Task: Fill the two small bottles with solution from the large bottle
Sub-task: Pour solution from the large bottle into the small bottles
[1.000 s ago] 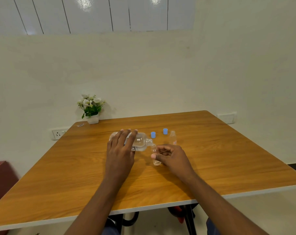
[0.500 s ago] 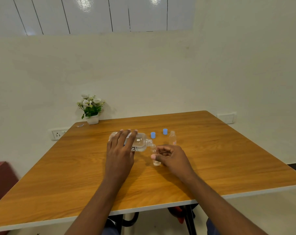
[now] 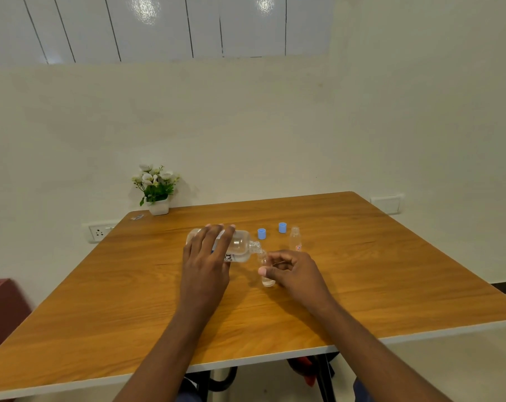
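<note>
My left hand (image 3: 206,262) grips the large clear bottle (image 3: 238,246), tipped almost on its side with its neck pointing right. The neck meets the mouth of a small clear bottle (image 3: 265,274) that stands on the wooden table (image 3: 130,300). My right hand (image 3: 295,271) holds that small bottle with thumb and fingers; a little liquid shows at its bottom. A second small bottle (image 3: 295,239) stands upright and uncapped behind my right hand. Two blue caps, one (image 3: 261,233) and the other (image 3: 282,227), lie on the table beyond the bottles.
A small white pot of flowers (image 3: 156,187) stands at the table's far left corner, with a small scrap (image 3: 137,217) beside it. A wall socket (image 3: 99,232) is behind the left edge. A dark red object (image 3: 2,309) sits left of the table.
</note>
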